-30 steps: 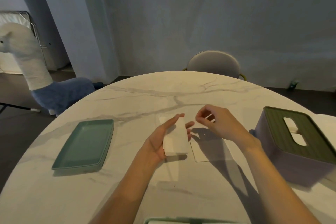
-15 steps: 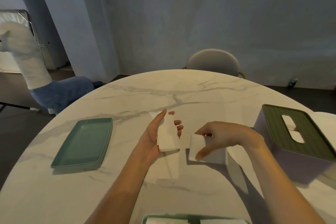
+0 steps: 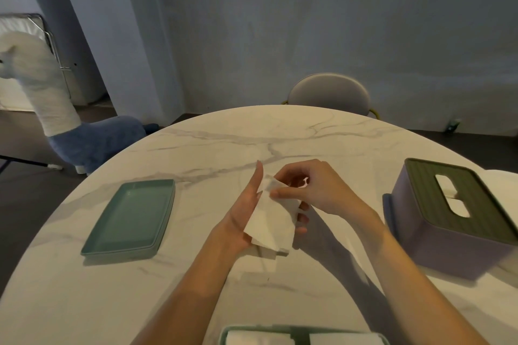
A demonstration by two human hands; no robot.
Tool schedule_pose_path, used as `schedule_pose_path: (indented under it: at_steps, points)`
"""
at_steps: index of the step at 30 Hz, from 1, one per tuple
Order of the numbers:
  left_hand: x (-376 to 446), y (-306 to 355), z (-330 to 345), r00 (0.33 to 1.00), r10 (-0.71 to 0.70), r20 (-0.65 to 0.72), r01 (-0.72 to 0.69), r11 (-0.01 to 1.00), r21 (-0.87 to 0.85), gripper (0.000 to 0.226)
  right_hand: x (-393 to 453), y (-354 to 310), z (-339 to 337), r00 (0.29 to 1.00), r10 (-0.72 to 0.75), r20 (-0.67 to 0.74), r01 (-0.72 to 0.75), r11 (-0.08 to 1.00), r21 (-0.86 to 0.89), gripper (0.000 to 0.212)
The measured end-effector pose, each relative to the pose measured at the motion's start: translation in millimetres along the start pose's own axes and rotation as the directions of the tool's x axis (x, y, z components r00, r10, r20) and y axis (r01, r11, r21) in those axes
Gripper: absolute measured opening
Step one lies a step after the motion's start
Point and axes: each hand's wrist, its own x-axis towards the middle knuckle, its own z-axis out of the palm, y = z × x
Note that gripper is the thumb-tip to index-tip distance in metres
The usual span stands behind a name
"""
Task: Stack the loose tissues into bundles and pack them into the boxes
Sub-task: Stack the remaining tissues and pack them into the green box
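Above the middle of the marble table (image 3: 196, 297), my left hand (image 3: 246, 216) lies palm up under a small bundle of white folded tissues (image 3: 270, 225), its fingers curling up round the far side. My right hand (image 3: 311, 190) pinches the top tissue at the bundle's upper edge. A purple tissue box with a dark green slotted lid (image 3: 459, 218) stands at the right, white tissue showing in its slot. At the near edge an open green box (image 3: 301, 336) holds white tissues and is partly cut off by the frame.
A teal rectangular lid or tray (image 3: 131, 218) lies on the table to the left. A round-backed chair (image 3: 329, 92) stands behind the table's far side. A plush alpaca (image 3: 59, 120) stands on the floor at the left.
My right hand picked a folded tissue off the table and brought it up and left onto the bundle. My left hand stayed near the middle with the bundle.
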Motion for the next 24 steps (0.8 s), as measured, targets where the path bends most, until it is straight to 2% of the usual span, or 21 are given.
schedule_pose_path:
  at_steps: [3,5,7,9,11,12,13,15,16,18,20,21,22,24]
  points:
    - [-3.0,-0.8,-3.1,0.997,-0.011,0.082,0.0,0.991,0.133,0.085,1.8,4.6,-1.1,0.997,-0.078,-0.027,0.079,0.997,0.014,0.017]
    - [-2.9,-3.4,-7.8,0.997,0.011,0.079,-0.033,0.961,0.276,0.086,3.0,9.0,-2.8,0.997,-0.076,0.006,0.076,0.996,-0.042,0.036]
    - [-7.7,-1.0,-4.1,0.995,0.042,0.086,-0.069,0.939,0.336,0.071,3.0,13.3,-4.6,0.998,-0.021,0.062,0.026,0.995,-0.093,0.051]
    - [-9.9,3.9,-3.5,0.994,0.059,0.088,-0.088,0.923,0.375,0.055,2.3,16.4,-6.2,0.999,0.008,0.034,-0.005,0.995,-0.101,0.046]
    - [-7.0,8.4,-11.3,0.989,0.148,0.018,-0.141,0.894,0.425,0.056,1.4,18.7,-7.8,0.999,0.017,-0.03,-0.02,0.997,-0.073,0.035]
    - [-4.6,11.7,-17.2,0.967,0.247,-0.057,-0.19,0.855,0.483,0.056,1.6,20.7,-8.9,0.998,0.03,-0.055,-0.033,0.998,-0.052,0.029]
    - [-2.8,16.0,-22.1,0.919,0.374,-0.128,-0.235,0.778,0.582,0.053,1.1,22.4,-9.4,0.996,0.047,-0.076,-0.048,0.999,-0.014,0.026]
    - [-1.6,21.2,-34.7,0.797,0.584,-0.155,-0.3,0.606,0.737,0.04,0.2,26.4,-7.5,0.988,0.094,-0.121,-0.086,0.994,0.067,0.025]
    - [-1.5,21.4,-40.3,0.767,0.623,-0.154,-0.31,0.569,0.761,0.034,-0.9,28.7,-4.3,0.981,0.132,-0.14,-0.115,0.986,0.123,0.024]
    - [-0.7,18.5,-45.8,0.742,0.652,-0.154,-0.311,0.539,0.782,0.029,-6.3,31.8,6.2,0.967,0.234,-0.1,-0.179,0.904,0.388,0.017]
    - [2.5,11.9,-42.2,0.714,0.679,-0.169,-0.299,0.514,0.804,0.029,-14.5,30.9,20.4,0.962,0.274,0.009,-0.203,0.689,0.695,0.02]
    - [5.8,8.4,-37.9,0.696,0.689,-0.2,-0.298,0.531,0.793,0.028,-17.0,32.0,24.4,0.959,0.281,0.03,-0.204,0.615,0.762,0.027]
    - [8.5,5.1,-32.3,0.673,0.694,-0.257,-0.31,0.58,0.753,0.026,-18.0,32.1,26.4,0.958,0.286,0.029,-0.2,0.593,0.78,0.035]
    - [12.8,0.7,-22.3,0.613,0.688,-0.388,-0.332,0.671,0.663,0.026,-17.1,29.9,29.1,0.954,0.297,-0.044,-0.17,0.653,0.738,0.051]
